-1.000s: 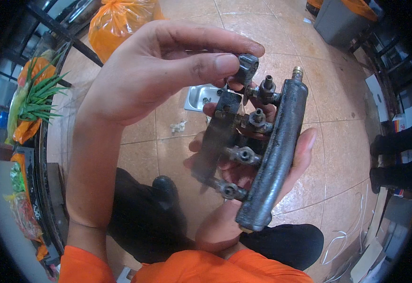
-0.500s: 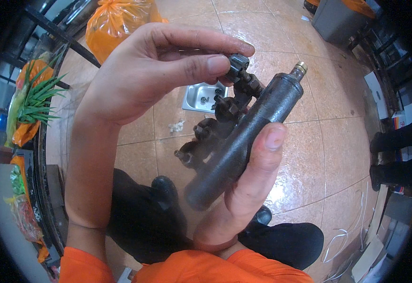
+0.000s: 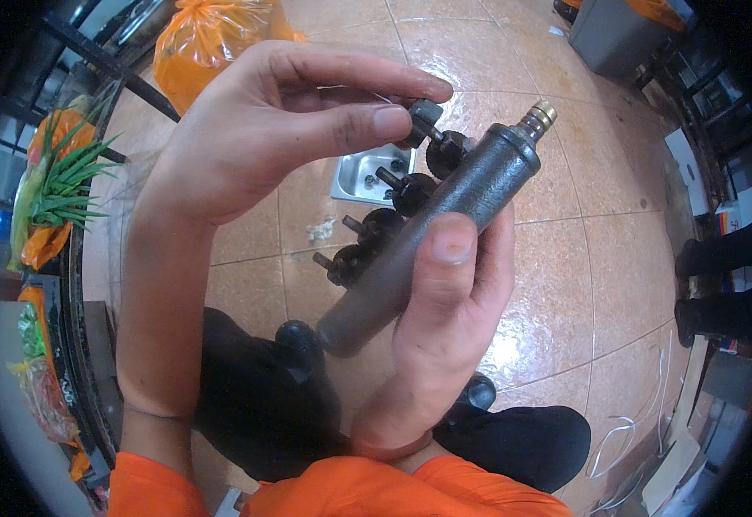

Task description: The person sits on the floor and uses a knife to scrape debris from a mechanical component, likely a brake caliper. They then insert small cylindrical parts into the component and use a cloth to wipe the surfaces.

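Note:
My right hand point(image 3: 458, 319) grips a dark valve manifold point(image 3: 453, 194), its thumb lying along the thick pipe. The pipe tilts up to the right and ends in a brass-coloured fitting point(image 3: 541, 116). Several valves with thin stems stick out from its left side. At the uppermost valve, my left hand point(image 3: 255, 138) pinches a small dark knob point(image 3: 425, 112) between thumb and fingers, at the end of that valve's stem. Below, on the floor, a square metal tray point(image 3: 341, 185) holds a few small dark pieces, partly hidden behind the manifold.
Tiled floor point(image 3: 634, 284) spreads beneath my hands. An orange bag point(image 3: 212, 43) stands at the far left, and leafy greens point(image 3: 70, 185) lie on the left shelf. A grey bin point(image 3: 617, 39) is at the far right. White cord point(image 3: 621, 439) and cardboard lie at the right.
The manifold has rolled in my right hand and shifted slightly up and left, so its valve stems now point more to the left. My left hand stays at the uppermost knob.

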Demonstrator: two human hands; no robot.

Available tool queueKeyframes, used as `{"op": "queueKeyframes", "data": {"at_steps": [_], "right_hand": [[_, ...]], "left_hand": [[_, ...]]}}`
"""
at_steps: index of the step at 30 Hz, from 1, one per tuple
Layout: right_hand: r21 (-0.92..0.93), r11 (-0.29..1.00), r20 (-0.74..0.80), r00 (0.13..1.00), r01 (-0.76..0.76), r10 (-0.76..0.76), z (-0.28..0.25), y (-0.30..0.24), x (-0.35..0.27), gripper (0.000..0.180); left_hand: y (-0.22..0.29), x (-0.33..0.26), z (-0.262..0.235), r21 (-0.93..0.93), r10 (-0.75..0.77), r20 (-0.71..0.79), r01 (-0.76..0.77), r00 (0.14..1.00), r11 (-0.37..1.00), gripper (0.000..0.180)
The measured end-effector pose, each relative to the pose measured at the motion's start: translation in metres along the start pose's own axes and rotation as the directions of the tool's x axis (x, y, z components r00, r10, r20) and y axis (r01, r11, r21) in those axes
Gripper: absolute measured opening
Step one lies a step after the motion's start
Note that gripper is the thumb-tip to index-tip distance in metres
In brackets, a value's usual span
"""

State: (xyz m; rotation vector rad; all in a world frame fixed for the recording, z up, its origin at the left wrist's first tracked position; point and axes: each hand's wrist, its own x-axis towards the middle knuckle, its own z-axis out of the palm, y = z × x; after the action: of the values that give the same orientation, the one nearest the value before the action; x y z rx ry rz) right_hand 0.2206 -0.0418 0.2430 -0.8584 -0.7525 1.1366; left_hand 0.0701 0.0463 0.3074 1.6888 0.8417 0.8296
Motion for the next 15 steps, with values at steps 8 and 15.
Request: {"op": "queueKeyframes", "data": {"at_steps": [8, 15], "right_hand": [[-0.155, 0.982, -0.026, 0.993, 0.11, -0.116, -0.001, 0.018, 0.0, 0.073], [-0.221, 0.954, -0.036, 0.976, 0.203, -0.217, -0.002, 0.018, 0.003, 0.07]], "left_hand": [[-0.008, -0.003, -0.004, 0.01, 0.002, 0.005, -0.002, 1.0, 1.0, 0.038], [-0.005, 0.001, -0.003, 0.017, 0.016, 0.008, -0.016, 1.0, 1.0, 0.037]]}}
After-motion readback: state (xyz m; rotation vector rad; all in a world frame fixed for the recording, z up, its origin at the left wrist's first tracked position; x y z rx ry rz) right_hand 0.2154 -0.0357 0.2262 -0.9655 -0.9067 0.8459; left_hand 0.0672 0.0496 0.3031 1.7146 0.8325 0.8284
